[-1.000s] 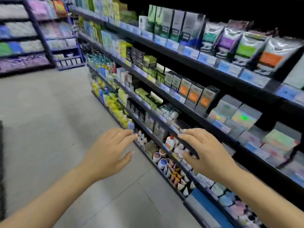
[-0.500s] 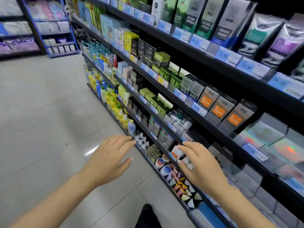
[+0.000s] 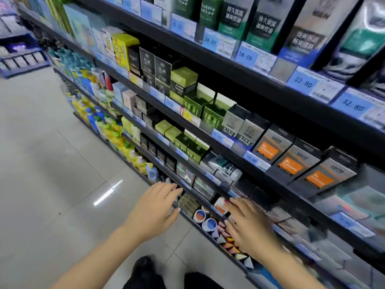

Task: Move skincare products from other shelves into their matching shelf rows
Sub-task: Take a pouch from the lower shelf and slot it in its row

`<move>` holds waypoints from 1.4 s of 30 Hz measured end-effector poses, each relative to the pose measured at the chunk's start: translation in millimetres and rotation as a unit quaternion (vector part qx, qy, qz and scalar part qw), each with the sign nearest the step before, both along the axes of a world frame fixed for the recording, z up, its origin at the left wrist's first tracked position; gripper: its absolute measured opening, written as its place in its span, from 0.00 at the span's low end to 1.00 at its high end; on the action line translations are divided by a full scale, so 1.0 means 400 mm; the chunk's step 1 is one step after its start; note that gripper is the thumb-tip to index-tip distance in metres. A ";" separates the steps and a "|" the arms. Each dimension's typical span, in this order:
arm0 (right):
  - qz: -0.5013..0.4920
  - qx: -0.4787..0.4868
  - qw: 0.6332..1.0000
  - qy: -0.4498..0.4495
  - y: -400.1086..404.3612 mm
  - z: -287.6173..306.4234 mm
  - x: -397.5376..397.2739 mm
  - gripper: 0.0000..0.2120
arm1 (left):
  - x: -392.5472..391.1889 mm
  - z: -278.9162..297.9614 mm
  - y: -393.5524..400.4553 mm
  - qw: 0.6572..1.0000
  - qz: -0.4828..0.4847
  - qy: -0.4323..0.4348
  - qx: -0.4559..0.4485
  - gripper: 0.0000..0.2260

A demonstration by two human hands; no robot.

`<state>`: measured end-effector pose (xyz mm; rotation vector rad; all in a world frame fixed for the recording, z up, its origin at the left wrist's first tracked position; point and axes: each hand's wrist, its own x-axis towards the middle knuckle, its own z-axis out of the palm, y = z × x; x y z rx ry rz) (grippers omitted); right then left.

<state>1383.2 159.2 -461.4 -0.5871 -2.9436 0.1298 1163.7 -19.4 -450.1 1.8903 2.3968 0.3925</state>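
Dark store shelves (image 3: 260, 178) run along the right, packed with boxed skincare. My right hand (image 3: 248, 224) reaches with straight fingers to a low row, its fingertips at a small white bottle with an orange label (image 3: 218, 205). My left hand (image 3: 156, 207) hovers flat and empty at the shelf edge, next to an olive box (image 3: 187, 202). Round jars with white lids (image 3: 205, 220) and colourful small tubes (image 3: 229, 240) sit on the bottom shelf between my hands. Grey boxes with orange labels (image 3: 289, 163) stand higher up.
Green boxes (image 3: 195, 103) and black boxes (image 3: 154, 65) fill the middle rows. Yellow and blue bottles (image 3: 116, 132) line the lower left shelves. Blue price tags (image 3: 245, 54) edge each shelf. Grey tiled floor (image 3: 52, 163) lies to the left; a dark shoe (image 3: 145, 270) shows below.
The view has moved closer to the shelves and lower. Both hands have advanced toward the low rows, the right reaching the orange-labelled bottle.
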 end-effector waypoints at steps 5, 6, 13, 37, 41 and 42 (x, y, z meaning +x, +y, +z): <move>-0.135 -0.021 0.990 -0.034 0.021 -0.038 -0.073 0.17 | -0.156 -0.033 0.116 0.996 -0.084 0.002 -0.032 0.19; -0.164 -0.030 0.985 -0.041 0.022 -0.047 -0.088 0.18 | -0.187 -0.039 0.137 0.994 -0.097 0.001 -0.048 0.20; -0.328 -0.075 0.941 -0.047 0.009 -0.116 -0.189 0.18 | -0.323 -0.109 0.305 0.980 -0.181 -0.013 -0.078 0.23; -0.445 -0.149 0.872 0.142 0.263 -0.393 -0.263 0.28 | -0.231 -0.452 0.700 0.977 -0.213 0.013 -0.025 0.21; -0.444 -0.184 0.862 0.164 0.239 -0.376 -0.255 0.25 | -0.208 -0.438 0.687 0.981 -0.191 0.001 -0.046 0.21; -0.441 -0.195 0.860 0.165 0.225 -0.364 -0.250 0.25 | -0.203 -0.429 0.673 0.981 -0.188 -0.009 -0.055 0.21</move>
